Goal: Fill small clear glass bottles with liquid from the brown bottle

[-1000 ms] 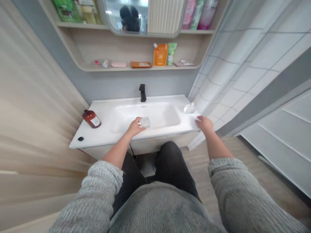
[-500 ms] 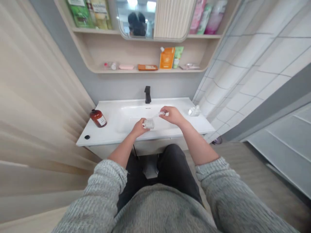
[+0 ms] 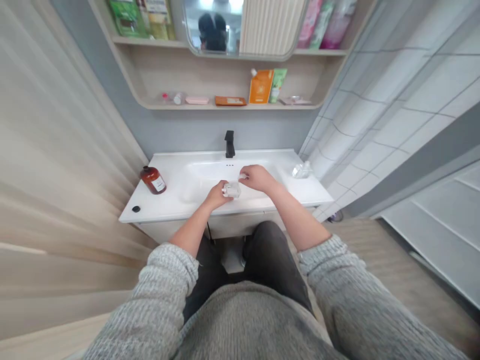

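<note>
My left hand [image 3: 216, 195] is closed round a small clear glass cup [image 3: 231, 189] at the front rim of the white sink [image 3: 176, 200]. My right hand [image 3: 257, 178] is closed in a pinch on a small white thing [image 3: 243, 176] that I cannot make out, just above and right of the cup. Both hands hover over the front of the basin, close together.
A black tap [image 3: 229, 144] stands at the back of the sink. A brown bottle [image 3: 153, 180] and a small black cap [image 3: 136, 209] sit on the left, a clear object [image 3: 301, 170] on the right. A shelf [image 3: 232, 104] above holds packets and tubes. Tiled wall on the right.
My right hand came from the sink's right front corner to the middle beside the cup, holding a small white thing. My left hand stayed on the cup.
</note>
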`<state>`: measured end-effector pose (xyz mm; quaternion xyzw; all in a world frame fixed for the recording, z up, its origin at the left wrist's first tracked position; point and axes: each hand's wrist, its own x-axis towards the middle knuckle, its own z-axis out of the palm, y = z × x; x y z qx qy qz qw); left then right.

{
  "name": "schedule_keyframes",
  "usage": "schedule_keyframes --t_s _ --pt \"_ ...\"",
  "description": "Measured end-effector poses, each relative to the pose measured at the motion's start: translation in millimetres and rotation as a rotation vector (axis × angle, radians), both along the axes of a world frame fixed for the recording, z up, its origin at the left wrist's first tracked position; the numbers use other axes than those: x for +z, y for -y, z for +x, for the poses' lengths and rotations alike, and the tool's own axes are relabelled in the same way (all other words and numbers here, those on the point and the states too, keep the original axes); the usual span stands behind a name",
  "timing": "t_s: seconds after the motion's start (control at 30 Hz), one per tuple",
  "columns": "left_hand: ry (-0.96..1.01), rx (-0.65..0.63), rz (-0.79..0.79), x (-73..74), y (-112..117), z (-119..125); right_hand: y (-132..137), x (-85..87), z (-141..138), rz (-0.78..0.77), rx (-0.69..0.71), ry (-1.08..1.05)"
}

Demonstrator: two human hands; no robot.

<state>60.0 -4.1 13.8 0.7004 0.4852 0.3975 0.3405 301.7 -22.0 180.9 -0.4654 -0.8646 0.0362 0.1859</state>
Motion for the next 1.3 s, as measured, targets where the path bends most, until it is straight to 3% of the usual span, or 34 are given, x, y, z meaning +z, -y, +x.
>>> schedule_keyframes --t_s 0.2,0.3,0.4,0.63,0.77,1.13,1.3 --pt "0.017 0.012 -0.014 3.8 1.8 0.1 -12.3 -19.0 -27.8 -0.064 -0.003 0.186" --pt "0.035 0.034 -0.022 6.3 2.7 0.8 -21.3 -32.2 -35.0 -0.088 -0.009 0.164" --pt "0.069 0.037 -0.048 8.3 2.4 1.7 -28.1 -47.1 -36.0 -0.129 -0.01 -0.013" --pt "0.122 0.062 -0.035 10.9 3.7 3.1 -27.5 -95.5 -41.6 -0.236 -0.064 -0.714" --pt "0.129 0.061 -0.054 11.0 4.4 2.7 -28.5 -114.6 -46.8 -0.286 -0.099 -0.88" --pt "0.128 0.036 -0.057 9.2 3.5 1.6 -21.8 -115.8 -38.2 -0.311 -0.054 -0.87" --pt "0.123 0.016 -0.054 11.3 5.1 1.3 -23.6 -117.4 -39.8 -0.309 -0.127 -0.86"
